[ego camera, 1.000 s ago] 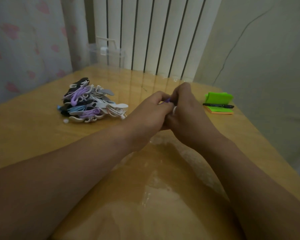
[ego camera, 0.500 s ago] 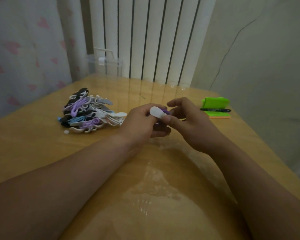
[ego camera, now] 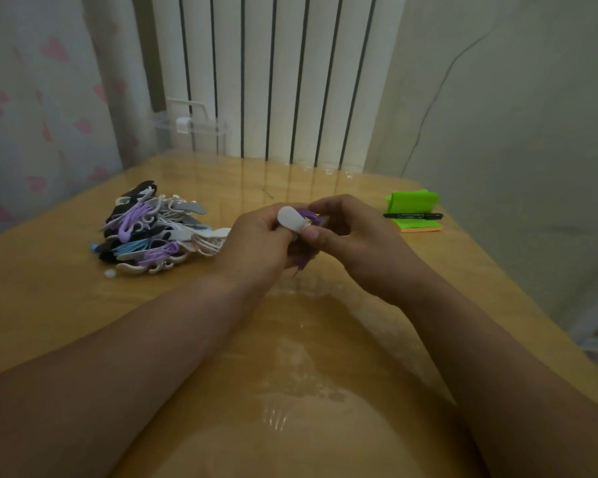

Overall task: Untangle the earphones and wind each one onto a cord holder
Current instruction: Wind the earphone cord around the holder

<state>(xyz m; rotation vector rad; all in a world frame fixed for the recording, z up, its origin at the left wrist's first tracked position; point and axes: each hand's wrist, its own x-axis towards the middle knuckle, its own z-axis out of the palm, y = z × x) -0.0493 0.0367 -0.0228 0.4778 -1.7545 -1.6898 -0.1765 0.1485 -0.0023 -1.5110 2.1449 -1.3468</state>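
Observation:
My left hand [ego camera: 259, 241] grips a white cord holder [ego camera: 290, 219] above the middle of the table, its rounded end sticking up. A purple earphone cord [ego camera: 308, 215] is bunched against the holder, and a short purple end hangs below my hands. My right hand [ego camera: 353, 236] pinches the holder and cord from the right, thumb on the holder's lower end. To the left lies a pile of wound earphones and holders [ego camera: 156, 229] in white, purple, blue and black.
A small white earbud tip [ego camera: 109, 273] lies in front of the pile. Green sticky notes [ego camera: 415, 210] with a black pen [ego camera: 413, 215] sit at the right edge of the wooden table [ego camera: 49, 298]. A clear plastic box [ego camera: 190, 131] stands at the back by the radiator.
My hands were clasped together hiding the holder; they have since parted slightly, and the white holder's end and purple cord now show between them.

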